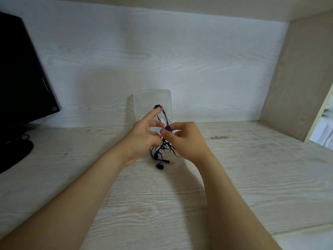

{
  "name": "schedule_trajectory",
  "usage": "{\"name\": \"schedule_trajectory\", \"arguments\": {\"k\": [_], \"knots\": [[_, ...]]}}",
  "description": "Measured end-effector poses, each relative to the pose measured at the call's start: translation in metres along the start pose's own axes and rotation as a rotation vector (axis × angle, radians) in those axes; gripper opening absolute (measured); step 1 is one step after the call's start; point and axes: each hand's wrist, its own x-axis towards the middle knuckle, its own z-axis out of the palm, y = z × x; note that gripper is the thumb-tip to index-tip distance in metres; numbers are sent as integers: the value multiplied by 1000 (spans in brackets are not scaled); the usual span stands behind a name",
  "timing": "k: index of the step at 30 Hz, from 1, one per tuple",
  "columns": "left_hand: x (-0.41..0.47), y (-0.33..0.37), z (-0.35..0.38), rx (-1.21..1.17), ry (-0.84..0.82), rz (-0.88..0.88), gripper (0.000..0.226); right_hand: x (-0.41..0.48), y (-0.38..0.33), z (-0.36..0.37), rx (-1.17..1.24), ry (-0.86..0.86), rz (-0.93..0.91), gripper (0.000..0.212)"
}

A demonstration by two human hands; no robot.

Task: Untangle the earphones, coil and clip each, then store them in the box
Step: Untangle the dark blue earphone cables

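Observation:
A tangle of dark blue earphones (pixel 163 148) hangs between my hands above the desk. Its cable loops over the raised index fingertip of my left hand (pixel 144 134), whose other fingers curl toward the knot. My right hand (pixel 182 138) pinches the cable bundle between thumb and fingers just right of the left hand. Two blue earbuds (pixel 160 166) and a jack plug (pixel 170 161) dangle down to the desk surface. A clear plastic box (pixel 153 103) stands behind the hands against the back wall, partly hidden by them.
A black monitor (pixel 23 78) on its stand fills the far left, with cables at its base. A beige side panel (pixel 297 78) closes the right. The pale wood-grain desk (pixel 162 204) stretches toward me beneath my forearms.

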Motion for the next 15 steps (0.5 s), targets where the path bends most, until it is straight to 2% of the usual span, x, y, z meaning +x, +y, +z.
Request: {"name": "schedule_trajectory", "arguments": {"k": [2,5,7,11,15], "knots": [[0,-5,2,156,-9,20,89,-1,-4,-4,156,18,9,15],[1,-12,5,308,-4,37,42,-3,-10,-10,361,12,12,18],[0,-13,8,282,-30,22,22,-2,-10,-12,413,34,38,20],[-1,-5,11,189,21,-26,18,0,-7,-16,463,137,72,21],[1,-1,8,91,67,-25,29,0,-7,-21,554,239,80,21]]}}
